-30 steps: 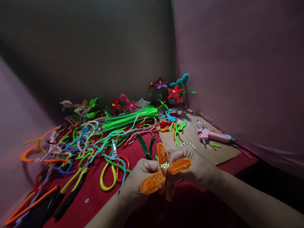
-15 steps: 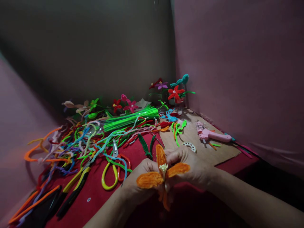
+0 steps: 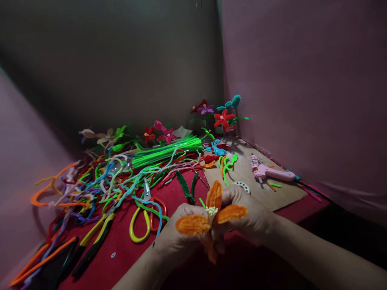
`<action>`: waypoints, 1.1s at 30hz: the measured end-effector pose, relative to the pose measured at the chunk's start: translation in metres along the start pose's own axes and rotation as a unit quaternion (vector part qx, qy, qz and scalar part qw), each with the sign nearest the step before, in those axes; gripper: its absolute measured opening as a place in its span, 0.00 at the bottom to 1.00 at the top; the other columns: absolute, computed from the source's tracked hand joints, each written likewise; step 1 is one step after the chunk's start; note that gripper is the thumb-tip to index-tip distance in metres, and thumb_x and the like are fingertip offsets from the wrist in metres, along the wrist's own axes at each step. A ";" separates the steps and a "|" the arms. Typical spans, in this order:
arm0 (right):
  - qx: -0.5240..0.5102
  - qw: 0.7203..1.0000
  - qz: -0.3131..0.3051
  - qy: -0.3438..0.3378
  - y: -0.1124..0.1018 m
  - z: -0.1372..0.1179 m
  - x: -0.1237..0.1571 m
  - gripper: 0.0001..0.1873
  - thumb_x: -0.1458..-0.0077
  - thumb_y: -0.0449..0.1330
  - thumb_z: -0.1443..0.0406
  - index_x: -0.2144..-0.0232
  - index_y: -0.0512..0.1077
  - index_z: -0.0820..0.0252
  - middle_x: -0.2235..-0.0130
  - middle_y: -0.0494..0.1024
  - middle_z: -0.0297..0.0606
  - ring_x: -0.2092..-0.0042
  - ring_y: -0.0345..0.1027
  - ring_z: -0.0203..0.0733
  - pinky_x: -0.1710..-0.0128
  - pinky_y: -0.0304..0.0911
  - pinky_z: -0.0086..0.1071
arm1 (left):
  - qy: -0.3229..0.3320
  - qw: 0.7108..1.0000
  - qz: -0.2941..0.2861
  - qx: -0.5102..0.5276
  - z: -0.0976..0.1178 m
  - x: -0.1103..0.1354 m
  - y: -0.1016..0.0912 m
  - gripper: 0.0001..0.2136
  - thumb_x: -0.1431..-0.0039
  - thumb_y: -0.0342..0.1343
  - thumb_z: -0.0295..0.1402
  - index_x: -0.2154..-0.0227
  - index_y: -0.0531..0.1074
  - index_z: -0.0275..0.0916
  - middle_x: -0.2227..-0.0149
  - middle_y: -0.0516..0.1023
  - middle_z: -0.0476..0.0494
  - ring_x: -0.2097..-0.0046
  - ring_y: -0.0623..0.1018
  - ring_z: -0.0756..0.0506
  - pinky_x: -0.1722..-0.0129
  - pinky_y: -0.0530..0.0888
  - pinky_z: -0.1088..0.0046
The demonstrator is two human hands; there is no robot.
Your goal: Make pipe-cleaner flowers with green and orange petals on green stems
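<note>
An orange fuzzy flower (image 3: 213, 216) stands at the front of the view, held over the near edge of the red tabletop (image 3: 127, 262), its pale stamens (image 3: 211, 210) facing the camera. Three petals spread up and to the sides; another orange piece points down below. The left hand (image 3: 179, 243) is closed at the flower's base, its fingers partly hidden behind a petal. The right hand (image 3: 252, 204) is also closed there, thumb and fingers bunched together against the left hand.

Just beyond the hands lie a dark green leaf piece (image 3: 190, 196) and a white disc with holes (image 3: 242, 186). Yellow-and-red scissors (image 3: 140, 226) and yellow-and-black pliers (image 3: 94, 241) lie to the left. On the right, a pink glue gun (image 3: 275, 173) rests on brown cardboard (image 3: 287, 196); markings on its barrel are too small to read. Farther back lies a bright green pipe-cleaner bundle (image 3: 167, 151).
</note>
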State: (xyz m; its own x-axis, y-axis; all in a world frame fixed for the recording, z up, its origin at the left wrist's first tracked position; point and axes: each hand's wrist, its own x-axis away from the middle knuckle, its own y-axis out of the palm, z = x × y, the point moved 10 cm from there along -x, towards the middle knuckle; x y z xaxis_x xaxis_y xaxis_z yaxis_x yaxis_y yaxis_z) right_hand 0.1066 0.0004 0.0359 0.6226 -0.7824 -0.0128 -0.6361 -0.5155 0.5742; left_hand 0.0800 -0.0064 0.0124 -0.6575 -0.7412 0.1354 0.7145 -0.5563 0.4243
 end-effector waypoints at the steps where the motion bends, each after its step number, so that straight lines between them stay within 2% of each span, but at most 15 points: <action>1: 0.003 1.000 0.000 -0.006 -0.001 -0.002 0.000 0.09 0.72 0.70 0.70 0.83 0.74 0.67 0.81 0.72 0.30 0.83 0.67 0.31 0.82 0.65 0.23 | 0.007 1.000 0.014 -0.003 0.003 0.000 -0.001 0.14 0.66 0.68 0.39 0.82 0.76 0.30 0.83 0.75 0.41 0.80 0.73 0.49 0.81 0.68 0.77; 5: 0.030 0.999 -0.011 -0.028 -0.001 -0.010 -0.003 0.07 0.66 0.68 0.68 0.84 0.73 0.67 0.84 0.72 0.31 0.83 0.66 0.30 0.83 0.62 0.22 | 0.032 0.998 0.050 -0.003 0.009 -0.002 -0.005 0.15 0.62 0.66 0.38 0.74 0.78 0.30 0.80 0.76 0.41 0.77 0.74 0.48 0.78 0.69 0.76; 9: 0.027 0.998 -0.043 -0.024 0.003 -0.010 -0.006 0.07 0.64 0.66 0.67 0.83 0.73 0.67 0.84 0.74 0.33 0.84 0.65 0.31 0.83 0.62 0.23 | 0.032 0.999 0.018 0.011 0.009 -0.004 -0.002 0.15 0.60 0.65 0.40 0.76 0.77 0.29 0.79 0.77 0.39 0.78 0.75 0.48 0.80 0.69 0.77; 13: 0.012 0.999 -0.018 -0.026 -0.004 -0.008 -0.008 0.06 0.68 0.67 0.70 0.82 0.73 0.66 0.83 0.74 0.32 0.83 0.66 0.31 0.81 0.62 0.23 | -0.002 1.000 0.019 0.006 0.002 -0.002 -0.003 0.12 0.59 0.64 0.37 0.80 0.75 0.30 0.81 0.76 0.39 0.81 0.73 0.49 0.81 0.70 0.76; 18: 0.006 0.999 0.009 -0.033 -0.009 -0.010 -0.011 0.08 0.72 0.68 0.72 0.83 0.74 0.66 0.80 0.75 0.31 0.79 0.66 0.30 0.76 0.61 0.23 | 0.013 0.999 0.035 -0.016 0.006 0.001 -0.005 0.12 0.57 0.63 0.37 0.81 0.75 0.30 0.84 0.75 0.41 0.83 0.72 0.50 0.82 0.69 0.76; 23: 0.027 0.997 -0.074 -0.007 0.008 -0.006 -0.012 0.08 0.66 0.67 0.67 0.80 0.75 0.67 0.80 0.73 0.33 0.79 0.63 0.31 0.74 0.60 0.27 | 0.042 0.997 0.050 -0.041 0.017 0.004 -0.012 0.14 0.55 0.62 0.39 0.82 0.74 0.31 0.84 0.74 0.42 0.81 0.72 0.50 0.80 0.68 0.76; 25: 0.056 0.997 -0.049 -0.028 -0.004 -0.014 -0.014 0.10 0.65 0.67 0.68 0.74 0.77 0.65 0.78 0.73 0.31 0.76 0.63 0.29 0.71 0.59 0.27 | 0.079 0.994 0.070 -0.021 0.030 0.006 -0.021 0.13 0.55 0.62 0.39 0.82 0.74 0.32 0.84 0.73 0.44 0.81 0.72 0.50 0.79 0.68 0.77; 27: 0.137 0.988 0.038 -0.066 -0.034 -0.031 -0.017 0.15 0.63 0.66 0.68 0.67 0.77 0.61 0.75 0.73 0.29 0.74 0.62 0.29 0.69 0.58 0.26 | 0.125 0.988 0.093 0.002 0.045 0.010 -0.031 0.11 0.56 0.63 0.37 0.81 0.73 0.34 0.84 0.73 0.46 0.80 0.72 0.50 0.79 0.67 0.78; 28: 0.202 0.972 0.088 -0.087 -0.051 -0.043 -0.017 0.13 0.60 0.65 0.68 0.66 0.76 0.61 0.73 0.74 0.31 0.73 0.62 0.29 0.69 0.58 0.26 | 0.146 0.984 0.103 0.010 0.051 0.011 -0.035 0.10 0.56 0.63 0.37 0.81 0.73 0.34 0.84 0.73 0.46 0.79 0.72 0.51 0.78 0.67 0.78; 30: 0.341 0.913 0.184 -0.125 -0.080 -0.071 -0.016 0.09 0.57 0.63 0.67 0.69 0.77 0.63 0.69 0.76 0.37 0.70 0.65 0.32 0.67 0.59 0.28 | 0.171 0.978 0.121 0.021 0.060 0.013 -0.042 0.09 0.57 0.64 0.35 0.80 0.73 0.35 0.83 0.74 0.47 0.79 0.71 0.52 0.77 0.67 0.79; 31: 0.421 0.871 0.215 -0.133 -0.089 -0.084 -0.017 0.08 0.55 0.61 0.67 0.69 0.76 0.64 0.68 0.77 0.39 0.68 0.67 0.35 0.65 0.60 0.29 | 0.175 0.976 0.127 0.025 0.063 0.013 -0.045 0.09 0.57 0.64 0.35 0.80 0.73 0.35 0.82 0.74 0.47 0.78 0.71 0.52 0.77 0.67 0.79; 32: 0.510 0.815 0.240 -0.136 -0.096 -0.097 -0.018 0.08 0.53 0.59 0.68 0.69 0.76 0.64 0.66 0.77 0.41 0.65 0.68 0.37 0.64 0.60 0.30 | 0.175 0.975 0.134 0.029 0.063 0.013 -0.047 0.08 0.57 0.63 0.35 0.79 0.73 0.35 0.81 0.74 0.47 0.78 0.71 0.52 0.76 0.67 0.79; 33: 0.599 0.744 0.265 -0.132 -0.101 -0.109 -0.020 0.08 0.52 0.57 0.69 0.69 0.77 0.64 0.65 0.77 0.43 0.64 0.68 0.38 0.63 0.60 0.30 | 0.173 0.974 0.140 0.031 0.063 0.012 -0.049 0.08 0.56 0.63 0.35 0.79 0.72 0.35 0.81 0.74 0.47 0.77 0.71 0.52 0.76 0.67 0.79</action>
State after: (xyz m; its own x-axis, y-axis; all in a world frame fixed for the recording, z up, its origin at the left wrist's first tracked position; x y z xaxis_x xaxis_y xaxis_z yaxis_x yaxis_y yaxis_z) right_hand 0.2078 0.1057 0.0675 0.1294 -0.9465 -0.2958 -0.8082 0.0721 -0.5844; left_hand 0.0220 0.0352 0.0501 -0.3115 -0.9488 -0.0520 0.8309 -0.2986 0.4695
